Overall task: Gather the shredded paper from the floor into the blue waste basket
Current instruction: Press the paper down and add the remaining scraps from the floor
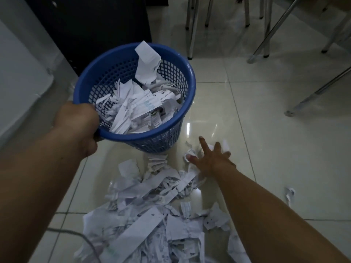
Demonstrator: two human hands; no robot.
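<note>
On the pale glossy floor tiles (pixel 266 130), white shredded paper strips (pixel 152 215) lie heaped just before the blue plastic mesh waste basket (pixel 191 78), itself part-filled and tilted; left hand (pixel 77 122) clenches its near rim; right hand (pixel 212 158), fingers splayed and released, presses outlying scraps (pixel 190 154); these are best raked inward toward the heap, then grasped in one full handful; metal chair legs (pixel 192 35) stand beyond.

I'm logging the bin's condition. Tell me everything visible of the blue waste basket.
The blue waste basket looks plastic: round solid rim, lattice walls. It tilts toward the camera, partly filled with white paper strips, one larger piece rising past the far rim. The left hand grips its near rim. Whether its base touches the tiled floor is unclear.
</note>
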